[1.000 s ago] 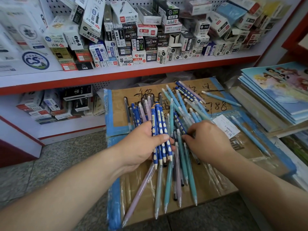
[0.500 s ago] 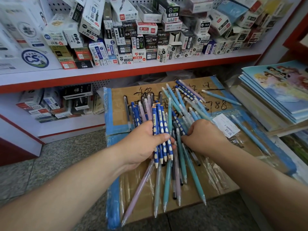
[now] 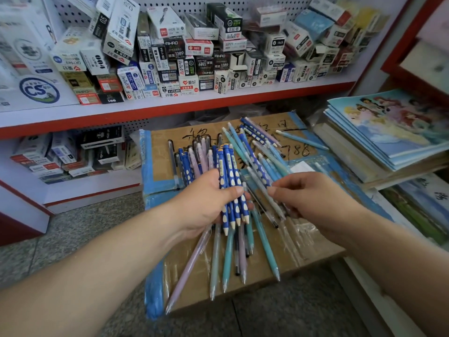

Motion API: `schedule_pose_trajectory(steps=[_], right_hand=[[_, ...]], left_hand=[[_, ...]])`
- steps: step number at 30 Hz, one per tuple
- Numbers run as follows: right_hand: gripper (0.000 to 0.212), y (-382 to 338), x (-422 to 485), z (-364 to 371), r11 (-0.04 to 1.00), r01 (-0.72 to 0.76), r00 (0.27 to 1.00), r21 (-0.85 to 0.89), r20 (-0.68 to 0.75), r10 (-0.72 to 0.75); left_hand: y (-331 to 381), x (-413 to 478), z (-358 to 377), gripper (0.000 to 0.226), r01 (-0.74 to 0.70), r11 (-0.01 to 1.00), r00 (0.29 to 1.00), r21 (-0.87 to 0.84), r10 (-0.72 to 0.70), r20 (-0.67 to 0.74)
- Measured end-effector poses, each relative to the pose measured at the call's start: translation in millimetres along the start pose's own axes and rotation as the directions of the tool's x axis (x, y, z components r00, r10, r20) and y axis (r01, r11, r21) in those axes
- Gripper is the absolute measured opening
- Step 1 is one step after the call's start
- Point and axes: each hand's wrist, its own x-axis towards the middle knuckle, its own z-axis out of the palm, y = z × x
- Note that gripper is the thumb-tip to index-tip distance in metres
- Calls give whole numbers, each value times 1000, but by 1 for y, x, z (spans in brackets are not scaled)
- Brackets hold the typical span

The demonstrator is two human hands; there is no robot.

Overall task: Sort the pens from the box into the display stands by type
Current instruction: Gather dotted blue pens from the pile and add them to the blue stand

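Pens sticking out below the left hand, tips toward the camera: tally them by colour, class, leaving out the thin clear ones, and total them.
Dark blue plastic pens with white spots: 4
Teal plastic pens: 3
Lilac plastic pens: 2
Pale grey-green plastic pen: 1
Total: 10

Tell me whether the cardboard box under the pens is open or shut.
Shut. The cardboard box has its flaps flat, sealed with blue tape, and the loose pens lie on top.

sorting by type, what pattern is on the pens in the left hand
Dark blue with white oval dots, head view.
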Motion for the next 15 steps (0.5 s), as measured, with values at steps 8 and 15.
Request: schedule_pose_trajectory(steps=[8, 15], right_hand=[[9, 18, -59, -31, 995, 43, 996, -94, 81, -35], [12, 31, -127, -96, 996, 72, 994, 54, -86, -67]], left_hand=[[18, -28, 52, 20, -50, 994, 996, 93, 43, 77], [67, -67, 110, 8, -49, 988, 982, 147, 21, 188]])
